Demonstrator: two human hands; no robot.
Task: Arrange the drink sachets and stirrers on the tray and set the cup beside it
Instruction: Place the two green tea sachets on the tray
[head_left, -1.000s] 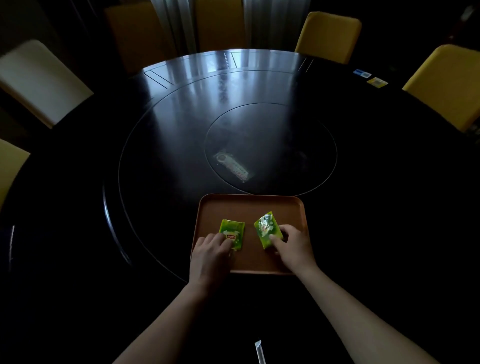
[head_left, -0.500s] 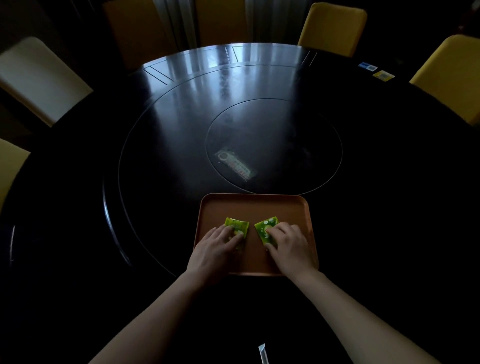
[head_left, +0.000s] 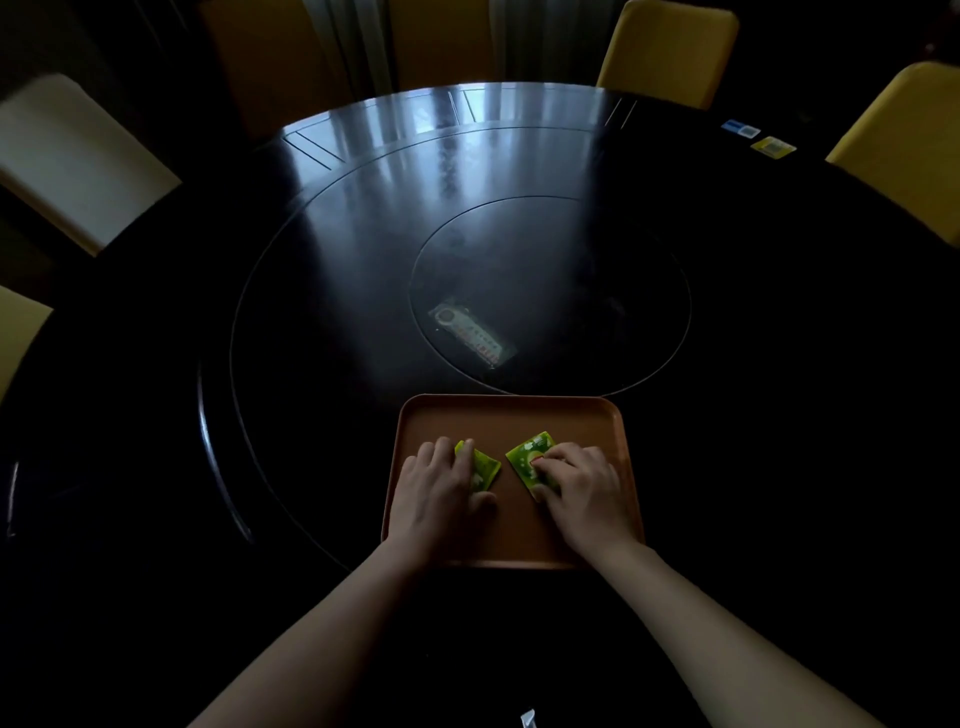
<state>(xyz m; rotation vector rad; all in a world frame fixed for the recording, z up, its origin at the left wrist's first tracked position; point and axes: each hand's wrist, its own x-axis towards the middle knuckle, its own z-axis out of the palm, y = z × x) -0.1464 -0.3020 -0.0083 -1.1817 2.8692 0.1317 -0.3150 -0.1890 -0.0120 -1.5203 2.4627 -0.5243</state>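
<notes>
Green and glossy, the left sachet (head_left: 487, 468) and right sachet (head_left: 525, 453) lie apart on the brown tray (head_left: 509, 415). The left hand (head_left: 436, 488) presses flat fingers on the left sachet; the right hand (head_left: 584, 488) pinches the right sachet.

Left hand (head_left: 439, 496) palm-down, right hand (head_left: 584, 493) loosely curled

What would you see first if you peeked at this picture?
Two bright green packets, the left sachet and the right sachet, glow on the brown tray at the near side of the dark round table. The left hand and the right hand each touch one. Yellow chairs stand around the far side.
</notes>
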